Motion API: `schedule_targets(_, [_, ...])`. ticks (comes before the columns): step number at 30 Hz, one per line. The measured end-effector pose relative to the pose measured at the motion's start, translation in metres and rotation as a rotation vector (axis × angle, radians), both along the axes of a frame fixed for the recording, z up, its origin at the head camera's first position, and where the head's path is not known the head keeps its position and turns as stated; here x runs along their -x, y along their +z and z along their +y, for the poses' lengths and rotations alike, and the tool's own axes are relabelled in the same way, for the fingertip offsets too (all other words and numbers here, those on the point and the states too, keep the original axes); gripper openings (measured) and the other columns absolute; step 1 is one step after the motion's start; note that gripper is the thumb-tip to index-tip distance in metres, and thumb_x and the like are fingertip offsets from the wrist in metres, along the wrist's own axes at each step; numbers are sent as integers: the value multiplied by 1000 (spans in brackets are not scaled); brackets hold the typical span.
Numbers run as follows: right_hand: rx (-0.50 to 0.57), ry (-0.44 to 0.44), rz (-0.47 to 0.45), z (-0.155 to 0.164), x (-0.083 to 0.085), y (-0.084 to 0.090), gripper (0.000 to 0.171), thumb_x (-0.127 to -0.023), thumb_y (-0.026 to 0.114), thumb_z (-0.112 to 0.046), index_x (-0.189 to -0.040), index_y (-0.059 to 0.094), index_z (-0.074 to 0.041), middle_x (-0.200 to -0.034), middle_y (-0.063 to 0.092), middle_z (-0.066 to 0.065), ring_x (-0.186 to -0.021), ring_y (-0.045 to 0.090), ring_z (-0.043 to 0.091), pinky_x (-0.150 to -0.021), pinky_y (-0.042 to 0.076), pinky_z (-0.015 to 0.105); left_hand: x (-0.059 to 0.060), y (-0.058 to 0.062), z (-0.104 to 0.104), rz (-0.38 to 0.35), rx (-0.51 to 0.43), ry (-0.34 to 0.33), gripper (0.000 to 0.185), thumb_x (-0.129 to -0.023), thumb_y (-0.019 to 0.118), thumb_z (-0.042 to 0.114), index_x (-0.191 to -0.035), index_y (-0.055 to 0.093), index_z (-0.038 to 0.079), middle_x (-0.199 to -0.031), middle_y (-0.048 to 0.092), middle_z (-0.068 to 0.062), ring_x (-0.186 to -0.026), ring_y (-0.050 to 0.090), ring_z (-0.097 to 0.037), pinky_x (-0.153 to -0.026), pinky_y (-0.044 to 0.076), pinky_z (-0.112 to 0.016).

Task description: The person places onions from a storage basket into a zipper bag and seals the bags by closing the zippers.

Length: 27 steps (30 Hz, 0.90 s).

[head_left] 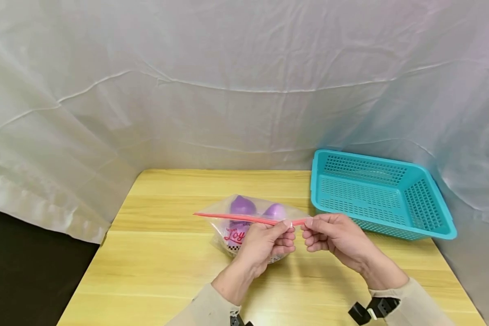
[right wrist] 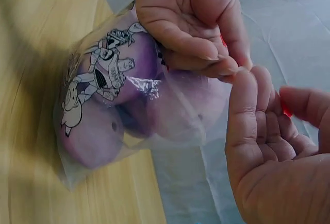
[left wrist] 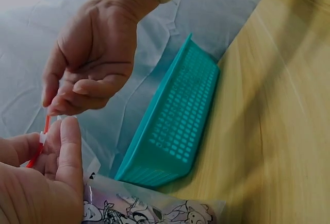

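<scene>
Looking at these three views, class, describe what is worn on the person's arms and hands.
The left hand and right hand are bare, with no gloves or rings visible. Both forearms wear light beige long sleeves. A black wrist mount with a white clip sits at the right cuff; a dark piece shows at the left cuff.

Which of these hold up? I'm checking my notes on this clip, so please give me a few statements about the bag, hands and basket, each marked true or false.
1. Both hands pinch the red zip strip of the clear bag. True: left hand and right hand meet at its right end.
2. The bag holds purple objects. True.
3. The teal basket holds the purple objects. False: nothing shows inside it; they are in the bag.
4. The basket stands at the person's left. False: it stands at the right, on the wooden table.
5. The bag is plain. False: it bears cartoon prints and red lettering.
</scene>
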State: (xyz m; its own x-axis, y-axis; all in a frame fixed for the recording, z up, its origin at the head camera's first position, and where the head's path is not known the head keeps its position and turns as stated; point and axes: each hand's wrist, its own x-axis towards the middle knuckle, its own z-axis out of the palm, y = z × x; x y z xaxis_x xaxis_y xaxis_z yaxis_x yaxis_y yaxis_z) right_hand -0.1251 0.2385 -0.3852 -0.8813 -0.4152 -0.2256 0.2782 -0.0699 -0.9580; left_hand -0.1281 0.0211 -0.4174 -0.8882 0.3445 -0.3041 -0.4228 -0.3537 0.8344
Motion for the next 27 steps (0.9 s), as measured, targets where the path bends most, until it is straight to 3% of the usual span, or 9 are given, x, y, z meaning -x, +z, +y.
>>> schedule_targets(5, [35,-1,-29,0,-2,-3,23,-108,56,-15,-100,75,-6,-91,78,5,-80,78,15,-80,64,34,1,0,-1,2,0,-16,31,-100,70,17,-106,72,-13,-78,72,-7,-69,71,-10,-70,62,-25])
schedule_targets(19, [-9,-121,-18,-3,-7,-2,27,-107,52,-13,-94,73,-6,-81,75,0,-67,72,10,-69,63,29,3,3,0,6,-40,10,24,-100,70,14,-100,75,-9,-75,73,-7,-65,71,-11,-66,62,-24])
schedule_targets(27, [-25,-167,-6,-2,-7,-2,26,-107,55,-14,-90,73,-9,-77,73,-1,-64,70,10,-66,62,28,5,4,-5,28,-21,19,29,-99,71,15,-105,73,-14,-74,73,-6,-65,72,-10,-64,61,-23])
